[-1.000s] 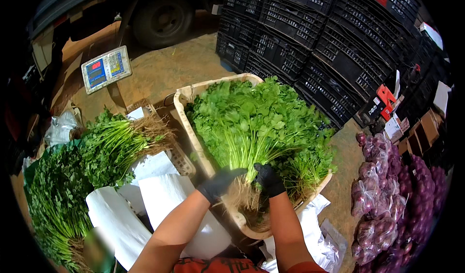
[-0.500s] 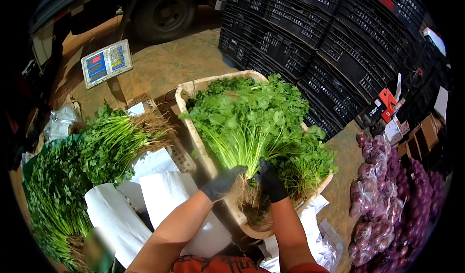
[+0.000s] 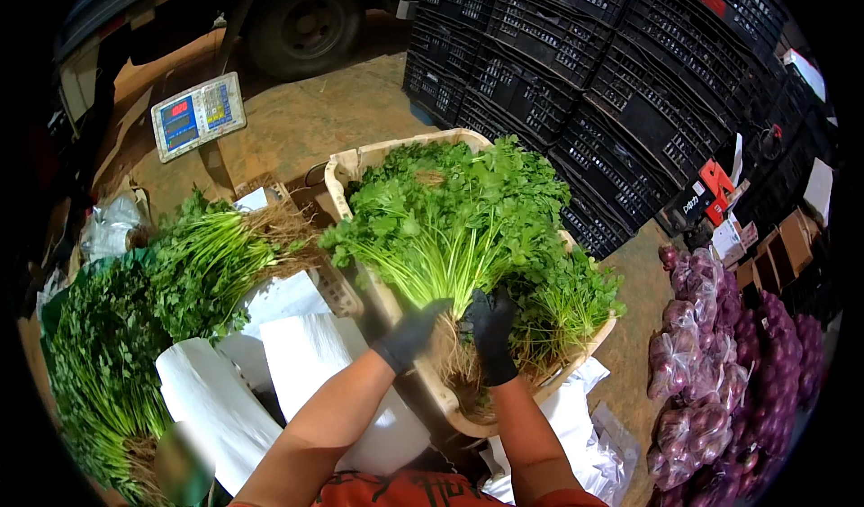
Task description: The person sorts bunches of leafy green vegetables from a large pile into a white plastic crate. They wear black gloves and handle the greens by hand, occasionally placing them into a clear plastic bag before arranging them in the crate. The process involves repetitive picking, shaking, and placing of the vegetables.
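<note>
Both gloved hands, left hand [image 3: 412, 334] and right hand [image 3: 491, 334], closed around one coriander bunch [image 3: 450, 228] at the root end, above the cream crate [image 3: 360, 161]. Best gripped low and snug, stems aligned, leaves uncrushed.

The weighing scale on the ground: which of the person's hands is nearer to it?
Left. The left hand, gloved black, grips the herb bunch on the side facing the weighing scale, up and to the left. The right hand holds the bunch's far side, farther away.
</note>
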The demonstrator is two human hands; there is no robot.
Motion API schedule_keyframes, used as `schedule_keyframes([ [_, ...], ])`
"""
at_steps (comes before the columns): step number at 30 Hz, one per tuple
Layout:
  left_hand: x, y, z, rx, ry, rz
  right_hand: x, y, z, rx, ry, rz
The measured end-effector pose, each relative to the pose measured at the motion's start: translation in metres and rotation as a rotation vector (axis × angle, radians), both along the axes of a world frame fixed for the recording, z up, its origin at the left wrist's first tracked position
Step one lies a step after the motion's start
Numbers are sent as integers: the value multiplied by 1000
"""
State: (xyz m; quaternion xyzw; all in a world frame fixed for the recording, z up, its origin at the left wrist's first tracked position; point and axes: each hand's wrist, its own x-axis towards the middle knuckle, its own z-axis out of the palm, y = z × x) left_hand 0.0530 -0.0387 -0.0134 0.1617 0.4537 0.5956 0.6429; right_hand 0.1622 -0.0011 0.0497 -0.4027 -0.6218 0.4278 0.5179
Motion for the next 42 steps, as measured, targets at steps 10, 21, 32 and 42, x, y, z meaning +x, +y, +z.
schedule_keyframes([
  [10, -8, 0, 2, 88, 28, -55, 23, 25, -82, 674, -554, -234],
  [21, -19, 13, -56, 341, 411, -170, 40, 47, -49, 164, 201, -278],
  [32, -20, 4, -14, 117, 19, -74, 151, 104, -46, 525, -1238, -675],
  [42, -32, 3, -41, 541, 597, -273, 36, 81, -87, 895, -711, 57],
])
